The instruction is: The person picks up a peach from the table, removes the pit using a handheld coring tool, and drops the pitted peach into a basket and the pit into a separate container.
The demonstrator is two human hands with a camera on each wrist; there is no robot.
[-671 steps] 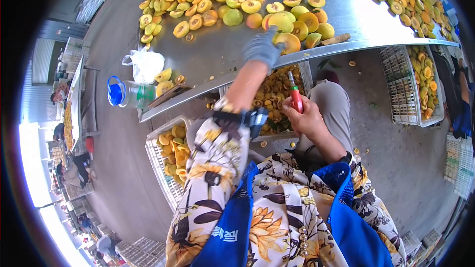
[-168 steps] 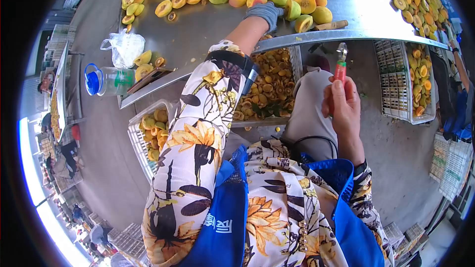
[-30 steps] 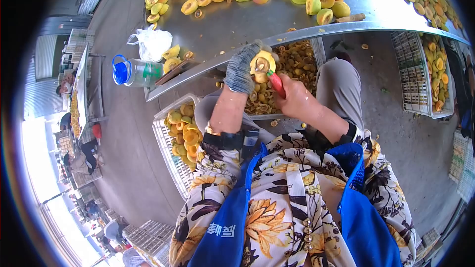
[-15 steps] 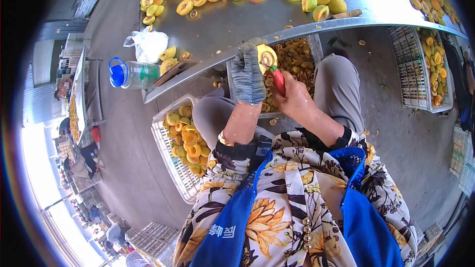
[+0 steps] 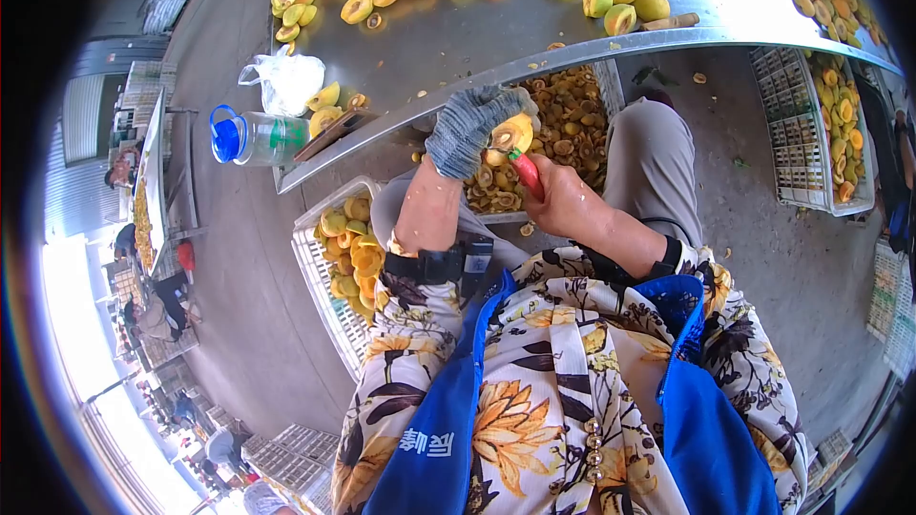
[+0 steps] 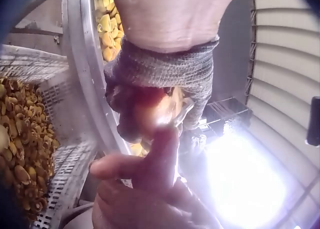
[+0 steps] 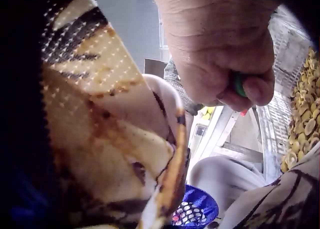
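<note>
In the head view my left hand (image 5: 468,133), in a grey knitted glove, grips a halved yellow fruit (image 5: 512,134) with its cut face toward my right hand. My bare right hand (image 5: 571,200) is curled round the red handle (image 5: 526,175) of a small tool whose green collar meets the fruit's lower edge. The tool's tip is hidden at the fruit. In the left wrist view the gloved hand (image 6: 162,79) cups the fruit (image 6: 155,111), with the right thumb close against it. The right wrist view shows my right hand (image 7: 225,54) closed on the handle, its green end (image 7: 239,84) showing.
Fruit halves lie on the metal table (image 5: 458,48) ahead. Under its edge stands a crate of small brown-yellow pieces (image 5: 572,114). Crates of fruit stand at left (image 5: 324,296) and right (image 5: 797,157). A bottle (image 5: 258,140) and plastic bag (image 5: 291,84) are on the table's left.
The gloved hand has rolled over, bringing its back into view, and tilted the fruit half lower. My right hand stays close to it with the tool, shifted slightly left.
</note>
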